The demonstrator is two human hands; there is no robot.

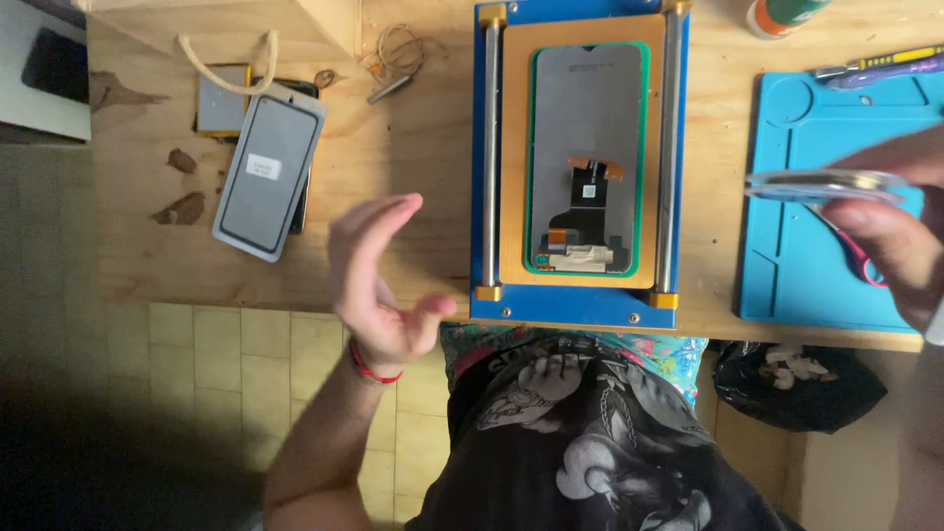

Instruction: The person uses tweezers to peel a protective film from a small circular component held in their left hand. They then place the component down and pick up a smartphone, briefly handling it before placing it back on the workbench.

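Note:
My left hand [379, 280] hovers open over the front edge of the wooden table [403, 157], fingers apart, holding nothing; a red band sits on its wrist. My right hand [900, 231] at the right edge grips a thin flat glass panel [826, 185], seen edge-on, above the blue work mat [806, 275]. Between the hands stands a blue jig [580, 305] with an orange plate and two metal rails. A phone display [588, 147] lies in it back side up, in a green frame, flex cable showing.
A phone glass [267, 177] with a small white label lies left on the table over other flat parts. Tools lie at the far right [880, 64], and a bottle [782, 15] stands at the top. A black bag [796, 383] hangs below the table edge.

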